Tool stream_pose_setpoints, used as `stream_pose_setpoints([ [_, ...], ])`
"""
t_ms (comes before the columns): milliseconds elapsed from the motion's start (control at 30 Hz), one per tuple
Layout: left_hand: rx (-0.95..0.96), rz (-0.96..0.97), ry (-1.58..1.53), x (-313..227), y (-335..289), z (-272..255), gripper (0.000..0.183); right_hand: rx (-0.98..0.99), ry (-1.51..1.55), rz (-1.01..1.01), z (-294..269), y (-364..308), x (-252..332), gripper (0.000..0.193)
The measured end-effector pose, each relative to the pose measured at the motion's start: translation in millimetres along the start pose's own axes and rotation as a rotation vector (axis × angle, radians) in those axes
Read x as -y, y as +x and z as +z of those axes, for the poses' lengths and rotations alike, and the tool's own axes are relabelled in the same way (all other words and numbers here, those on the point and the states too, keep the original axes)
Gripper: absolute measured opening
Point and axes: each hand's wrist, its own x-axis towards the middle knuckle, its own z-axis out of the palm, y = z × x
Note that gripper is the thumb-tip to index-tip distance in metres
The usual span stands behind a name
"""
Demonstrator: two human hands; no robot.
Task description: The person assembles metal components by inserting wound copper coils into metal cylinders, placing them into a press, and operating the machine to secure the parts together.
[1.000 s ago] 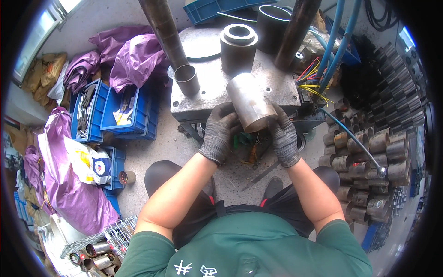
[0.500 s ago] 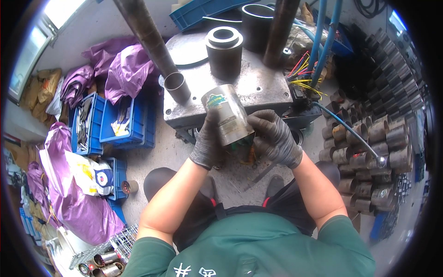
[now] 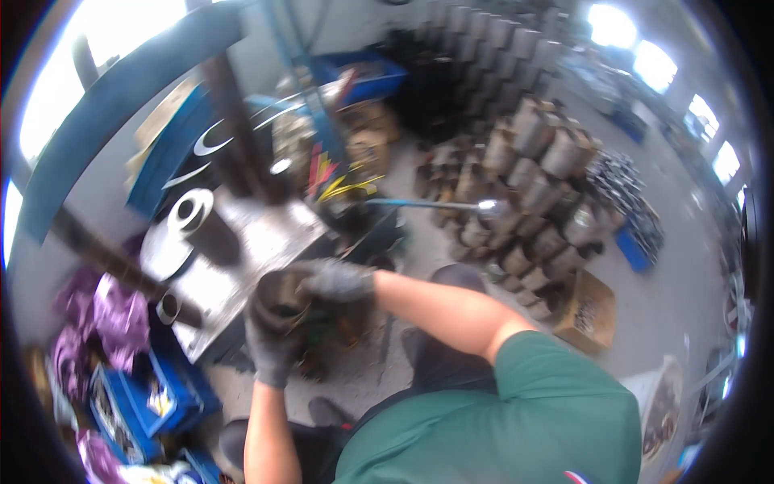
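A short, wide metal cylinder, open at the top, is in my gloved left hand, which wraps its near side. My gloved right hand lies at the cylinder's right rim; motion blur smears its fingers, so I cannot tell whether they grip it. Behind my hands is a metal press table. A dark thick-walled cylinder with a pale ring on top stands on it. A smaller tube is at the table's left edge.
Dark press columns rise from the table. Yellow and red wires and a blue hose with a metal end lie right of it. Stacked metal sleeves and a cardboard box are further right. Blue bins and purple sacks stand left.
The view has swung to the right. The cylinder, earlier tilted with its labelled side showing, now has its open mouth towards me. My right hand has moved up to its rim.
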Motion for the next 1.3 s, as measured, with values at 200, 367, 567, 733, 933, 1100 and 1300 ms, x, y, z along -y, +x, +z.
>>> stream_pose_setpoints([
  [200, 0.176, -0.022, -0.383, 27.6, -8.0, 17.9, 0.085, -0.018, -0.406, -0.001, -59.9, -24.5, 6.7, 0.051],
  [367, 0.339, 0.001, 0.158, 20.9, -9.6, 14.6, 0.073, -0.316, -0.489, 0.255, -144.4, -122.1, 3.1, 0.044],
  [567, 0.429, 0.004, 0.405, 8.1, -12.7, 10.4, 0.062, -0.911, -0.402, 0.330, -221.6, -277.3, -12.9, 0.028],
  [733, 0.470, -0.010, 0.357, 18.5, -20.7, 10.6, 0.063, -1.492, -0.222, 0.165, -301.9, -414.8, -8.0, 0.021],
  [933, 0.503, -0.114, 0.263, 38.0, -28.7, 1.2, 0.060, -1.944, 0.084, 0.258, -353.5, -492.2, 65.3, 0.022],
  [1100, 0.474, -0.225, 0.189, 81.2, -39.6, 1.3, 0.058, -2.125, 0.155, 0.309, -428.0, -525.8, 42.6, 0.020],
  [1300, 0.456, -0.296, 0.195, 67.8, -42.9, -5.5, 0.057, -2.060, 0.216, 0.365, -467.6, -514.3, 38.6, 0.023],
])
